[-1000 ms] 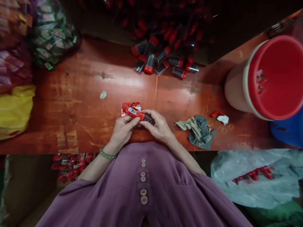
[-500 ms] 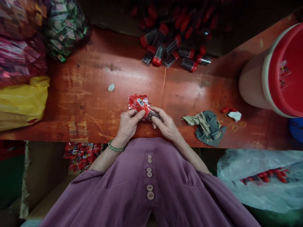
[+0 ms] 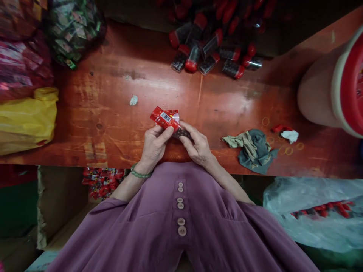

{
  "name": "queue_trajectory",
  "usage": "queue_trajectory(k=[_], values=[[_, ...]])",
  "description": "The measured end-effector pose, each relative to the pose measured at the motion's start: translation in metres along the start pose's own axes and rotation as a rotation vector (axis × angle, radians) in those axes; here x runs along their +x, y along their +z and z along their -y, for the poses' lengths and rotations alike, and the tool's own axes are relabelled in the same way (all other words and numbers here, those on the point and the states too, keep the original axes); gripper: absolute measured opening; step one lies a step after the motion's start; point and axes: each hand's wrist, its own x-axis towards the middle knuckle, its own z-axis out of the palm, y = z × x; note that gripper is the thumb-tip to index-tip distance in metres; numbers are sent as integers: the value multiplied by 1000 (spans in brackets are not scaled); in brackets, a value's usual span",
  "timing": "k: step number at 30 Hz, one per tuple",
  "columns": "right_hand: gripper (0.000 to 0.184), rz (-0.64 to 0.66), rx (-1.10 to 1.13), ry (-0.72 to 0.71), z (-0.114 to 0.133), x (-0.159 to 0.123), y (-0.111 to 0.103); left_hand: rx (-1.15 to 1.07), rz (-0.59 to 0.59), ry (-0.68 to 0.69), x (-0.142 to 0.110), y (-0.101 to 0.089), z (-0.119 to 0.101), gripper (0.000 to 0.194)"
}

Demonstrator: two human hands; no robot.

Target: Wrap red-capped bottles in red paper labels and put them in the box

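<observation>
Red-brown counter [image 3: 85,113] carries a pile of red-capped vials [image 3: 210,49] at the far edge. Since a second ago the red wrapper [image 3: 164,118] has tilted and slid further onto the vial [image 3: 183,133]. Left hand [image 3: 153,145] pinches the wrapper; right hand [image 3: 198,145] is clamped on the vial, at the near edge.
</observation>
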Motion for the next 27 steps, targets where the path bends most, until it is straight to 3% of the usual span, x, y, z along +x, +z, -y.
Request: queue_trajectory(k=[4,10,15,19,23,27], values=[[46,-3,-38,-26,-3,2,4,-59,34,-42,2,1,0,34],[56,44,298,219,-3,1,12,44,26,2,6,7,-3,36],[57,45,352,253,-1,7,12,47,113,11,11,6,-16,41],[53,14,223,161,-1,9,12,16,108,27,12,7,-15,35],[51,-48,0,-21,-6,9,13,25,14,35,12,12,-7,39],[53,-23,-48,-57,-9,9,11,47,9,37,13,13,-6,42]])
